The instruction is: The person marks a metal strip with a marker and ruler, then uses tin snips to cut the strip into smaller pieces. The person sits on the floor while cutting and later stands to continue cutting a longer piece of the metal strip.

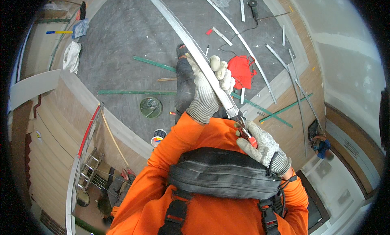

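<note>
1. Nearest: a black pouch (223,172) strapped across the person's orange-clad chest.
2. Right hand (265,147), knit-gloved: fingers wrapped around the red-handled snips (252,142); some hidden, so how tightly they squeeze, cannot tell.
3. Snips' blades point up and leftward, at the near end of the metal channel (196,52). Biting or only touching: cannot tell.
4. Key relation: channel lies up-left of the right fingers, long axis slanting from that near end to the upper left. Right hand closer to this end.
5. Left hand (209,84), gloved, farther along: channel across the palm, fingers curled against its right side.
6. Beyond, on the grey floor (118,36): dark bucket (150,108), red cloth bag (241,71); farthest, a black corded tool (253,8).
</note>
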The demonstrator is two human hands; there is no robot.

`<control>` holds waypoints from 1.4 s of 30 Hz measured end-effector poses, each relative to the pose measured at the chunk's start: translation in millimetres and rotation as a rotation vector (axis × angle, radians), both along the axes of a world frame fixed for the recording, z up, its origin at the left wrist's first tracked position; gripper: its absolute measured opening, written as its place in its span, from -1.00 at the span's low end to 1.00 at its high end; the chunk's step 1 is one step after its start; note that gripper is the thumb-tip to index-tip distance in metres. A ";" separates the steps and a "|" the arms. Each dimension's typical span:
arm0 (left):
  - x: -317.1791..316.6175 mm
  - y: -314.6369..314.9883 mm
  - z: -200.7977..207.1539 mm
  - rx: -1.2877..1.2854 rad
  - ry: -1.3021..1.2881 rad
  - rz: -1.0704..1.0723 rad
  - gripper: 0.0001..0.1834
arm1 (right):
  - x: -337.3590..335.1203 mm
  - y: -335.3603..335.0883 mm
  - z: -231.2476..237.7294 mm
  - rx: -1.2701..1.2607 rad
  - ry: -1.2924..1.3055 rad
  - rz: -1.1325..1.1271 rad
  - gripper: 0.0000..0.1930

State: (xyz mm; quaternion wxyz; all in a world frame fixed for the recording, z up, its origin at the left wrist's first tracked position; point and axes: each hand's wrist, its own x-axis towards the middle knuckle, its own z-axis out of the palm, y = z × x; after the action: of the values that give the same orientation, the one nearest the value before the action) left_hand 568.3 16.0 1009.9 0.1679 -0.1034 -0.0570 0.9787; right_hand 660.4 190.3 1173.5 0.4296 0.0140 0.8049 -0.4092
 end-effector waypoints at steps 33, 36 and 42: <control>1.8 13.1 -32.7 0.105 0.144 0.012 -0.53 | -21.9 -8.9 -18.0 -0.215 -0.244 -0.119 -0.82; 2.4 13.5 -31.8 0.078 0.122 0.012 -0.51 | -17.8 -5.7 -21.2 -0.130 -0.168 -0.062 -0.82; 3.4 15.7 -29.4 0.019 0.071 0.007 -0.38 | -10.9 -4.6 -26.3 -0.069 -0.176 -0.109 -0.80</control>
State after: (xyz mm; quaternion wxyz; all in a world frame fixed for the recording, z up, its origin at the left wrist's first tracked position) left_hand 571.8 31.7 980.5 0.1674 -0.0669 -0.0608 0.9817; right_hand 649.5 185.7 1147.2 0.4760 0.0787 0.7476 -0.4564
